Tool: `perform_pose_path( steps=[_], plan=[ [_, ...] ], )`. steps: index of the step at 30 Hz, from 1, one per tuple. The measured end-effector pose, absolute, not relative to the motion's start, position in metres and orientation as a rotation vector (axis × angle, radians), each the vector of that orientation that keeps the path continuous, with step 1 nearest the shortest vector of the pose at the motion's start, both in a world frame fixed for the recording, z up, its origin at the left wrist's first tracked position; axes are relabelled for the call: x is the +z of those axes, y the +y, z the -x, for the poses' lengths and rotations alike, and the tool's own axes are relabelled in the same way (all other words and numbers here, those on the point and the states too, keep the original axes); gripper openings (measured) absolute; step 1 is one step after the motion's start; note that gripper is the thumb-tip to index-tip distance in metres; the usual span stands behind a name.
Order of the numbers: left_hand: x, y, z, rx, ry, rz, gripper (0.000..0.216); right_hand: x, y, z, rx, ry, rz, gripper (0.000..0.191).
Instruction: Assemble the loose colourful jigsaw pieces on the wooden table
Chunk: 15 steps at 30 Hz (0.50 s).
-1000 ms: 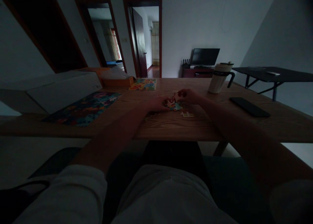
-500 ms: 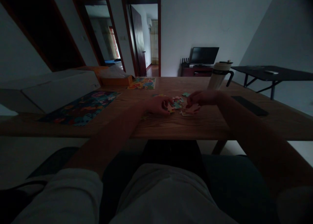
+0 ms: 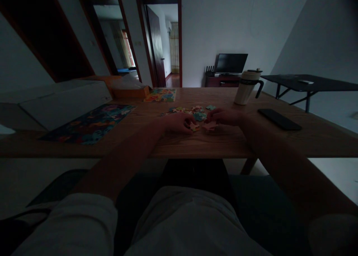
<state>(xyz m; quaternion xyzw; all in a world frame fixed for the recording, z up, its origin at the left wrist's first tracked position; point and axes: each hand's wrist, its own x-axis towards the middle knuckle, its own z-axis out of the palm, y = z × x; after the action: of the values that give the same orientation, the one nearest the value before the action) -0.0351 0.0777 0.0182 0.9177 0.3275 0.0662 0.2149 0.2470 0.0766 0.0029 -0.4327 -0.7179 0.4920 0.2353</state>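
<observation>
Several jigsaw puzzle pieces [image 3: 200, 116] lie in a loose pile on the wooden table [image 3: 195, 147] in front of me. My left hand [image 3: 181, 122] rests at the pile's left side, its fingers curled around a pinkish puzzle piece [image 3: 194, 127]. At the right, my right hand [image 3: 222, 117] has its fingers bent down onto another pinkish piece [image 3: 210, 125]. The two pieces are close together, with a small gap between them. A lone green piece [image 3: 210, 107] lies just behind the pile. The dim light blurs the fingertips.
A dark illustrated sheet [image 3: 92, 123] lies at the left beside a white box [image 3: 67, 103]. Farther back are an orange box [image 3: 130, 92] and a bright picture sheet [image 3: 160, 95]. On the right stand a handled cup [image 3: 244, 88] and a flat black object [image 3: 279, 119].
My right hand has moved left, nearer to my left hand, bringing its piece closer. The cup's lower part, blurred before, shows clearly now. The view has shifted slightly.
</observation>
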Motion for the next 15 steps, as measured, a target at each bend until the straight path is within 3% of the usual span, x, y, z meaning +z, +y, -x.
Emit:
perform_pose_path(
  steps=[6, 15],
  plan=[
    [0.018, 0.086, 0.039, 0.199, 0.937, -2.544, 0.057, -0.008, 0.084, -0.233, 1.079, -1.946, 1.207, 0.016],
    [0.019, 0.049, 0.011, 0.308, 0.839, -2.817, 0.043, -0.005, 0.081, -0.249, 1.129, -1.66, 1.154, 0.023]
  ],
)
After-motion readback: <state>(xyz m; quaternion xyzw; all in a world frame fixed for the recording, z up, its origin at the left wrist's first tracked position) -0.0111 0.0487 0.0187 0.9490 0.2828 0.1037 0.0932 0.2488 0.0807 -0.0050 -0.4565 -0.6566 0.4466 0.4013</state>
